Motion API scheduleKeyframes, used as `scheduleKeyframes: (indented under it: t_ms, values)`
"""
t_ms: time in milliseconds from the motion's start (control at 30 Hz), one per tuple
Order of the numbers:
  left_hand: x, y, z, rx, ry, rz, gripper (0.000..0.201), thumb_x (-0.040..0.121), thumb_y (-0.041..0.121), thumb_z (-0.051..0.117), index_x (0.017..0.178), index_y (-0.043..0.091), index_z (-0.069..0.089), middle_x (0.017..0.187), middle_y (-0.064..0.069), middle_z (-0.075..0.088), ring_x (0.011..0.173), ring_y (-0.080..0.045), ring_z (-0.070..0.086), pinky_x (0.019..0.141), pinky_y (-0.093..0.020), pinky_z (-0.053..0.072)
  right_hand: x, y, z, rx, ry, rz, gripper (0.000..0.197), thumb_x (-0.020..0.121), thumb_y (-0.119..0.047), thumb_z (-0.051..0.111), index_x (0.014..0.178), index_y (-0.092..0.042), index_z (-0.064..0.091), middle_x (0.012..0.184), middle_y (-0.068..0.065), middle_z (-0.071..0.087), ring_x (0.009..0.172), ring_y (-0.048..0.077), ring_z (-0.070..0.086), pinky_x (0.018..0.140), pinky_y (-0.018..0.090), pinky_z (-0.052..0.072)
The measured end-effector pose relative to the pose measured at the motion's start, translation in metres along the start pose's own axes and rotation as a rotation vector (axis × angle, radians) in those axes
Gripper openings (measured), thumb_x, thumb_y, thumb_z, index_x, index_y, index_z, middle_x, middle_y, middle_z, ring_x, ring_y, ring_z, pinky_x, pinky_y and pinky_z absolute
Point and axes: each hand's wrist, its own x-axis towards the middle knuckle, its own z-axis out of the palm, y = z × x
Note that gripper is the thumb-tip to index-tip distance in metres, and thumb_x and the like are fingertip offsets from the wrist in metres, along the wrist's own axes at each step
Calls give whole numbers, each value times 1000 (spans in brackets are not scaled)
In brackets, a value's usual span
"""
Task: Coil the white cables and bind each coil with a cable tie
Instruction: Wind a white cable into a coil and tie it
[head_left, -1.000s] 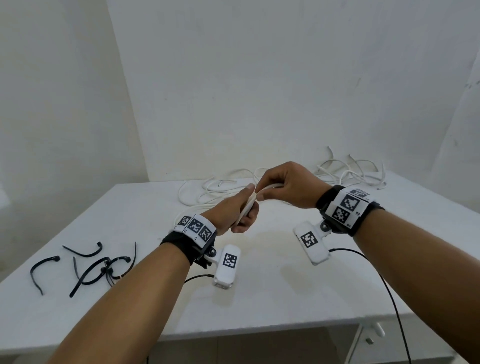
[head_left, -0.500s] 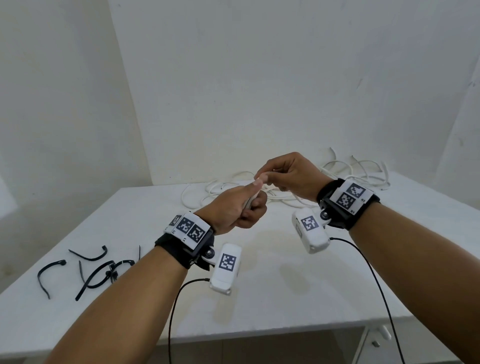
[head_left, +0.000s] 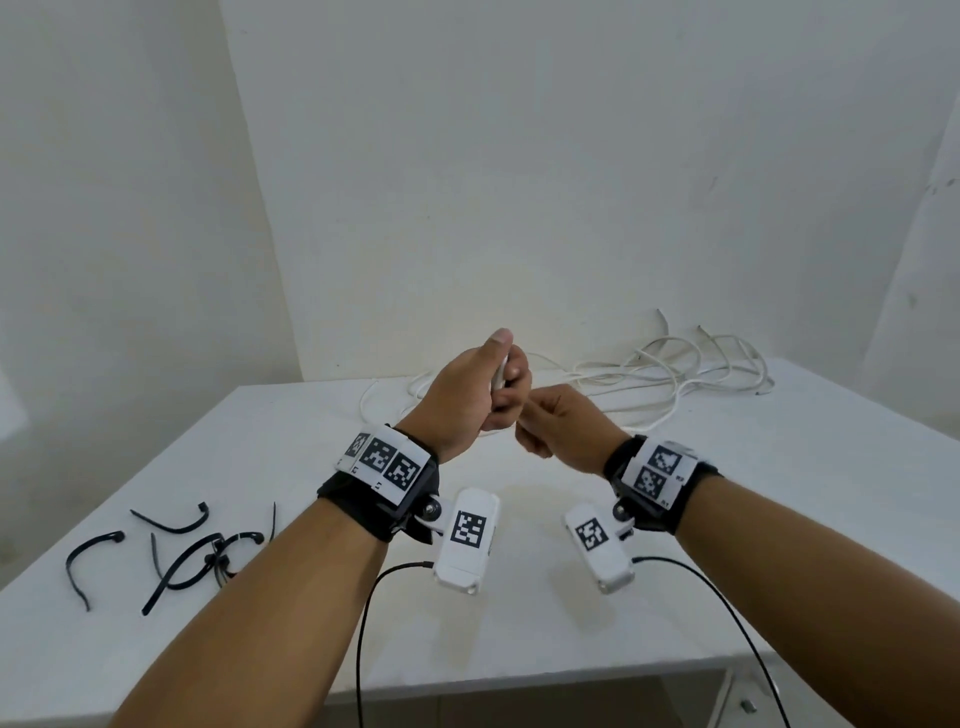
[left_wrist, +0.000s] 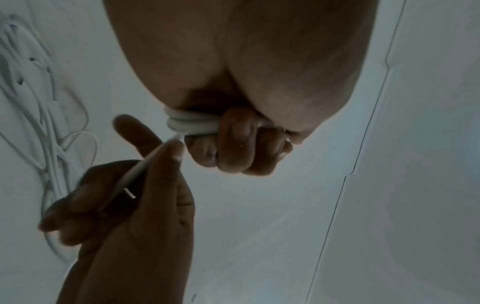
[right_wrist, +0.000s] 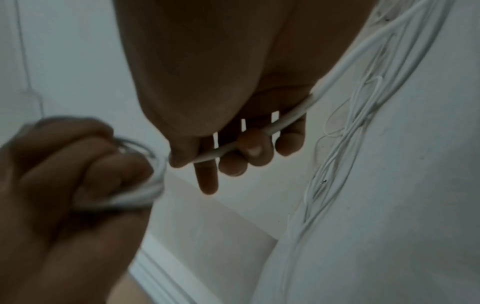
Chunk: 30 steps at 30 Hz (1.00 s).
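L hand (head_left: 470, 392) fisted round small coil (left_wrist: 192, 123) of white cable (right_wrist: 249, 142), raised above table (head_left: 779, 519). R hand (head_left: 563, 426) just beside, pinching cable's free run. Loose cables (head_left: 675, 374) at far edge; black ties (head_left: 176, 556) front-left.

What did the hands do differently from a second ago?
The left hand rose and now sits above the right hand, which dropped below it; earlier the right was the higher one. Both kept their grip on the cable, the left with loops in its fist. The cable pile and the ties on the table stayed put.
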Motion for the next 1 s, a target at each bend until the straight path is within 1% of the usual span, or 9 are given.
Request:
scheduleKeyframes:
  t_ms: [100,167,233,367,467,600,767,900,1000]
  values:
    - [5,0,2,44,106,40,43,97,49,29,69,16,36,52,5,30,40,-12,22,47,-34,10,-8,-6,12,-150,-48,13,43,102,-45,41,67,-41,66,53,-5,55,46,6,45,54,21,42]
    - [8,-2,3,80,217,65,47,104,45,26,70,16,36,51,6,30,41,-9,23,42,-25,15,-11,-10,23,-236,-113,-5,37,104,-43,39,88,-32,71,59,-6,57,48,5,46,56,23,44]
    - [12,-6,0,103,320,55,46,105,43,27,69,16,35,49,7,30,41,-8,23,40,-20,21,-13,-12,30,-330,-142,-37,44,104,-43,39,84,-12,63,60,-2,55,49,10,44,55,27,41]
    - [13,-19,-4,209,389,-7,47,104,47,31,67,16,33,53,3,29,43,-11,24,41,-20,22,-14,-17,31,-464,-215,-85,36,103,-36,45,84,-10,61,61,-3,55,51,15,49,55,32,46]
    - [11,-29,-8,381,352,-10,52,104,46,32,62,16,32,52,1,29,43,-16,30,43,-22,28,-13,-26,24,-562,-259,-128,25,99,-30,48,100,-14,68,72,-2,64,63,17,58,65,39,53]
    - [9,-44,-21,570,308,-38,54,103,42,39,61,9,43,53,-5,44,47,-15,40,51,-24,38,-10,-36,6,-578,-217,-167,16,94,-27,56,92,-19,70,65,-12,58,59,7,51,65,36,51]
    - [-2,-47,-22,775,116,-229,50,102,34,33,62,8,47,45,-7,56,40,-16,46,51,-25,39,-6,-48,-19,-488,-179,-186,4,85,-25,72,89,-25,74,64,-23,62,64,-1,56,60,12,40]
    - [-6,-40,-19,469,14,-275,32,96,25,29,74,9,46,57,-12,47,40,-18,31,43,-25,25,1,-43,-35,-373,-108,-170,8,82,-25,79,85,-20,75,70,-14,67,66,2,59,60,13,42]
    - [-5,-36,-17,202,15,-285,41,101,26,30,69,10,50,56,-11,43,43,-17,30,39,-20,18,4,-40,-39,-244,-58,-177,8,80,-23,81,85,-19,76,77,-5,73,71,14,66,66,31,52]
